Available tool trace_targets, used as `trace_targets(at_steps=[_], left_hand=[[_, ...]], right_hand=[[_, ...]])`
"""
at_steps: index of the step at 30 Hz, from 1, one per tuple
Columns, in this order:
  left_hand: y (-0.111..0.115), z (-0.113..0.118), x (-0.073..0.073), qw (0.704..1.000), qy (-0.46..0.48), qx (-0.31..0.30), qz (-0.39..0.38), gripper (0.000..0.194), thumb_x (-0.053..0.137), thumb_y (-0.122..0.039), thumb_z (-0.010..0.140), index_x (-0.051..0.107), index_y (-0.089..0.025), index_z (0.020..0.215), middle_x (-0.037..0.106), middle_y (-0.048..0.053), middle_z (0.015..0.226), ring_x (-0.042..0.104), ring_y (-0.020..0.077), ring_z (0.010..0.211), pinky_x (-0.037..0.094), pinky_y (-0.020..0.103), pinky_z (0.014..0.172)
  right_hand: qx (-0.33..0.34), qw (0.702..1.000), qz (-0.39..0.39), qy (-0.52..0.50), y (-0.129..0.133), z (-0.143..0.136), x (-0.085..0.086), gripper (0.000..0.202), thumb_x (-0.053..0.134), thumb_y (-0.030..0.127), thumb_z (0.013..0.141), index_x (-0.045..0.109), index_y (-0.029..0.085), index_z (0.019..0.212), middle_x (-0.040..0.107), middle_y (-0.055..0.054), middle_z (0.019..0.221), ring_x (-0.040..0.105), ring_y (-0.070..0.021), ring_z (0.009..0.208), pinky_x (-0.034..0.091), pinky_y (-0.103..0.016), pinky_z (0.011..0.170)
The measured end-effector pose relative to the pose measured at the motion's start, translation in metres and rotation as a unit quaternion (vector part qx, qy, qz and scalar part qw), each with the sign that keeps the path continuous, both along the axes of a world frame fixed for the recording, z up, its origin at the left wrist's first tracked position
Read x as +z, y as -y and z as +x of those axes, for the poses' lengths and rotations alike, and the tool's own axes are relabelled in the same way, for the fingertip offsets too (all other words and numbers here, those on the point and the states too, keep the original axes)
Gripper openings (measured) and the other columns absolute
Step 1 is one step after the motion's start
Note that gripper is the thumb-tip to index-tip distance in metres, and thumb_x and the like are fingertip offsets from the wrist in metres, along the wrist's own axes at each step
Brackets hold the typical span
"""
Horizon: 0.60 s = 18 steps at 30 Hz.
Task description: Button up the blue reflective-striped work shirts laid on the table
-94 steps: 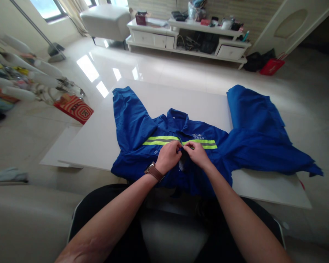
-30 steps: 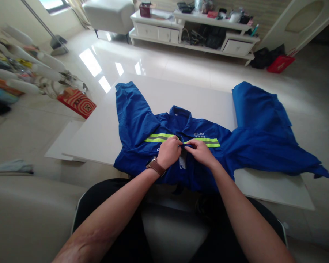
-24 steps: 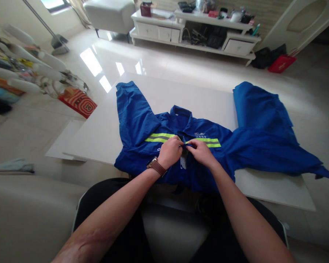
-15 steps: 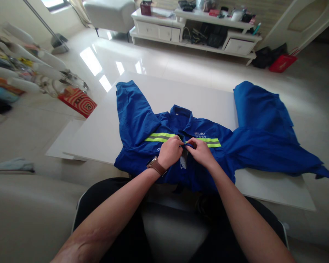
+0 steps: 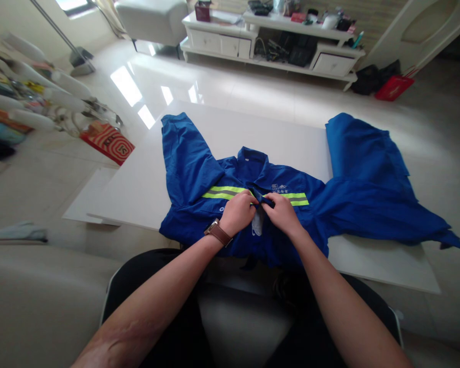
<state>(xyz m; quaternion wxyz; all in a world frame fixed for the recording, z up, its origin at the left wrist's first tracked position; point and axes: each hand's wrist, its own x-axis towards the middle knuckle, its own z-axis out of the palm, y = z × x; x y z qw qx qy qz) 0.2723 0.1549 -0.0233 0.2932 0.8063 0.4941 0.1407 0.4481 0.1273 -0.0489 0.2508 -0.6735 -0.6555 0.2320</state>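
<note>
A blue work jacket (image 5: 191, 179) with a yellow-and-grey reflective stripe (image 5: 223, 192) across the chest lies spread on a white table, collar away from me. At its front opening, my left hand (image 5: 238, 210) is closed on one front edge of the cloth, a brown-strapped watch (image 5: 218, 233) on its wrist. Close beside it, my right hand (image 5: 282, 212) pinches the facing edge, which is lifted and folded over. Whether a button or other fastener lies between the fingers is hidden. A small grey patch (image 5: 257, 224) shows below the hands.
The white table (image 5: 291, 135) shows beyond and around the jacket. A red-and-white KFC box (image 5: 109, 143) is at its left side. More blue cloth (image 5: 364, 145) lies at the right end. Across the floor stands a white TV cabinet (image 5: 218, 43) with small items, near a red bag (image 5: 394, 88).
The right hand's fingers have shifted slightly, and the flap of cloth between the hands now stands up more. The left hand is nearly still.
</note>
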Motion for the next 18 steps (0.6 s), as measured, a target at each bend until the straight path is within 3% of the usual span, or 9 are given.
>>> trace_targets(at_steps=[5, 10, 14, 16, 18], left_hand=[[0.000, -0.003, 0.004, 1.000, -0.010, -0.020, 0.012, 0.024, 0.063, -0.020, 0.085, 0.078, -0.022, 0.104, 0.071, 0.006, 0.108, 0.065, 0.0219, 0.103, 0.054, 0.031, 0.090], [-0.008, -0.015, 0.013, 0.996, -0.084, -0.018, 0.020, 0.029, 0.064, -0.039, 0.090, 0.072, -0.019, 0.110, 0.067, 0.010, 0.111, 0.061, 0.0272, 0.111, 0.054, 0.038, 0.097], [0.002, -0.028, 0.016, 0.966, -0.253, -0.006, -0.059, 0.046, 0.073, -0.035, 0.085, 0.064, -0.016, 0.126, 0.058, 0.019, 0.128, 0.056, 0.0385, 0.122, 0.057, 0.048, 0.091], [0.015, -0.031, 0.013, 0.943, -0.313, -0.004, -0.113, 0.066, 0.081, -0.034, 0.078, 0.058, -0.018, 0.138, 0.052, 0.023, 0.139, 0.053, 0.0459, 0.126, 0.057, 0.054, 0.087], [0.027, -0.030, 0.006, 0.930, -0.341, -0.001, -0.136, 0.090, 0.087, -0.037, 0.073, 0.047, -0.021, 0.152, 0.042, 0.027, 0.150, 0.045, 0.0553, 0.134, 0.055, 0.062, 0.089]], right_hand=[[-0.102, 0.994, -0.003, 0.026, 0.000, 0.002, 0.005, 0.018, 0.062, 0.030, 0.084, 0.070, 0.022, 0.097, 0.069, -0.001, 0.082, 0.062, -0.0183, 0.075, 0.042, -0.027, 0.068], [-0.120, 0.992, -0.003, -0.035, -0.005, 0.010, 0.012, 0.025, 0.056, 0.040, 0.087, 0.069, 0.020, 0.095, 0.066, -0.002, 0.076, 0.059, -0.0173, 0.068, 0.044, -0.027, 0.067], [-0.057, 0.990, -0.126, 0.022, 0.000, 0.019, 0.018, 0.046, 0.039, 0.053, 0.099, 0.073, 0.021, 0.104, 0.072, -0.009, 0.103, 0.068, -0.0235, 0.094, 0.051, -0.035, 0.088], [-0.010, 0.972, -0.222, 0.077, 0.009, 0.025, 0.020, 0.050, 0.046, 0.057, 0.097, 0.074, 0.021, 0.118, 0.067, -0.014, 0.128, 0.064, -0.0300, 0.117, 0.047, -0.043, 0.105], [0.030, 0.945, -0.303, 0.119, 0.020, 0.030, 0.019, 0.061, 0.063, 0.057, 0.089, 0.065, 0.023, 0.140, 0.051, -0.016, 0.152, 0.050, -0.0375, 0.139, 0.034, -0.052, 0.119]])
